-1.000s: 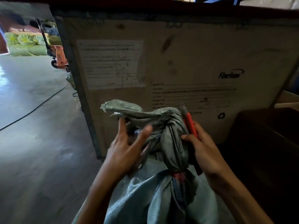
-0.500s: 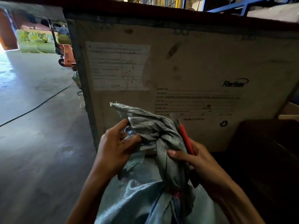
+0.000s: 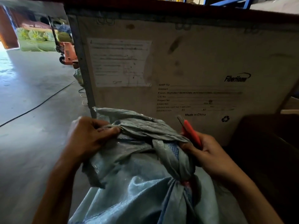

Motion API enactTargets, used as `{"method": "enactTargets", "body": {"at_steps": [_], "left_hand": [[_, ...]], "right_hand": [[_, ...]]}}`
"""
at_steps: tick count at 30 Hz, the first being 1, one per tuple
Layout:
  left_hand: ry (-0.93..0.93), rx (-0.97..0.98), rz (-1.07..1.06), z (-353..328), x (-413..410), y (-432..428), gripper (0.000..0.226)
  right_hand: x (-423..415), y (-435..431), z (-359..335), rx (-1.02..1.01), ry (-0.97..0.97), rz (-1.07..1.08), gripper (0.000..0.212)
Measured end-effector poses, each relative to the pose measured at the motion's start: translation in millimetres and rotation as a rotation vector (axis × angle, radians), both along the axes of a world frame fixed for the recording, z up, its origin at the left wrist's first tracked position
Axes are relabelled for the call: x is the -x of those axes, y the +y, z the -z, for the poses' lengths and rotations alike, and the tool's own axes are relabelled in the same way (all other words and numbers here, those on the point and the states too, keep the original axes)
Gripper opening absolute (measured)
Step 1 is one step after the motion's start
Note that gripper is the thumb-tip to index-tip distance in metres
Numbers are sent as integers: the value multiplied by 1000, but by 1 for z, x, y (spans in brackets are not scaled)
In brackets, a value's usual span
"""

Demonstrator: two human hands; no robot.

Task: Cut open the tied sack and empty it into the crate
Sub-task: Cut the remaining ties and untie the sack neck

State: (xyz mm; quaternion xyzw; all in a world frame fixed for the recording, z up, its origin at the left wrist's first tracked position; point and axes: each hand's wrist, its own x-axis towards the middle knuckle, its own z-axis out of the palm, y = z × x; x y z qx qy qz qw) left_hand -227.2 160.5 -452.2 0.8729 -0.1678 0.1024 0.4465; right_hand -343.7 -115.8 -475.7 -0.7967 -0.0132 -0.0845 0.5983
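A grey-blue woven sack (image 3: 145,191) stands right in front of me, its neck bunched and bound by a red tie (image 3: 186,183). My left hand (image 3: 88,139) pinches the loose top flap of the sack and pulls it to the left. My right hand (image 3: 205,156) presses against the right side of the twisted neck and holds a red utility knife (image 3: 191,131), its blade end pointing up and away. Behind the sack rises the tall side wall of the crate (image 3: 186,62), a pale board with printed shipping text.
A paper label (image 3: 119,62) is stuck on the crate wall. Grey concrete floor (image 3: 29,110) stretches left, crossed by a black cable (image 3: 37,105). An orange pallet truck (image 3: 67,52) and green bundles (image 3: 37,41) stand far left. A dark box (image 3: 267,151) sits on the right.
My left hand has closed into a pinch on the sack's top flap and drawn it left and down, flattening the bunch. The right hand with the knife moved slightly right of the neck.
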Motion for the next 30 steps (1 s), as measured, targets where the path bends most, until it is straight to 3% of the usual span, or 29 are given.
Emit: {"method": "enactTargets", "body": {"at_steps": [1,4,7,9,11,14,15,18,19,21,24,25,26,28,30], "left_hand": [[-35,-9,-25,-6,1,6,10],[-237,19,-109,-13,7,6,41],[-379,-159,-389,0,20,-30,55],[-407,-195,-535,12,29,-51,46],[-592,-125,-494,19,40,-65,20],[-689,-4,-289,19,53,-77,45],[-630,-19,-230,17,58,-82,55],[-74,-290,-116,23,60,-88,98],[73,-272,-73,26,53,-85,107],[353,79,100,31,38,-78,101],[639,992,356,34,30,-81,46],[689,1216,328,36,28,-85,44],[701,1311,274,39,27,-90,54],[595,1197,129,41,26,-92,49],[444,956,59,46,23,-89,35]], "right_hand": [[2,-2,-1,-37,34,-45,17],[8,-4,-2,-190,108,-152,26],[9,2,1,-431,125,-117,32],[7,15,3,-535,128,-89,22],[4,27,5,-568,135,-26,20],[0,36,9,-575,113,120,24],[0,35,9,-605,93,158,25],[1,27,5,-660,64,200,27],[2,25,3,-662,57,175,29],[5,24,0,-654,56,122,28],[8,32,-2,-591,97,97,23],[7,36,0,-523,103,113,22],[5,41,3,-434,94,173,20],[1,46,12,-217,-15,441,16],[-2,50,15,-56,-193,691,25]]}}
